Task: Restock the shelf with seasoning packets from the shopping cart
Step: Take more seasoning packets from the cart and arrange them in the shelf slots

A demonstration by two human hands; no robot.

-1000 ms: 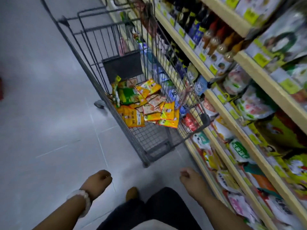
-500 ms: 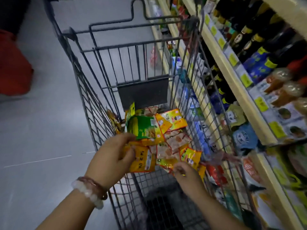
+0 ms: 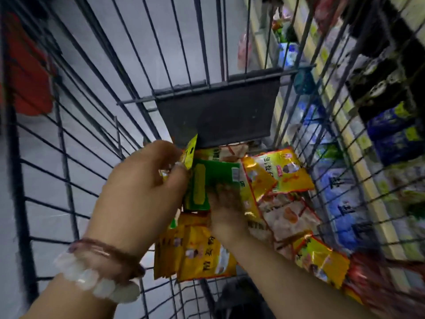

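Both hands are down inside the wire shopping cart (image 3: 69, 139), among a pile of seasoning packets. My left hand (image 3: 142, 194) pinches the top of a yellow packet (image 3: 191, 153) at the cart's far end. My right hand (image 3: 226, 210), blurred, lies on the pile beside a green packet (image 3: 211, 180); its grip is hard to make out. More yellow packets (image 3: 197, 254) lie under my wrists, and orange and pale ones (image 3: 282, 173) are spread to the right. The shelf (image 3: 368, 143) runs along the cart's right side, seen through the wires.
A dark flap (image 3: 218, 116) hangs on the cart's far wall. Blue and dark packages (image 3: 391, 132) fill the shelf rows at the right. Something red (image 3: 27, 72) stands on the grey floor beyond the cart's left side.
Both hands went from hanging low in front of the cart to reaching into it. The left hand moved further to the far end and took hold of a yellow packet; the right moved left beside the green one.
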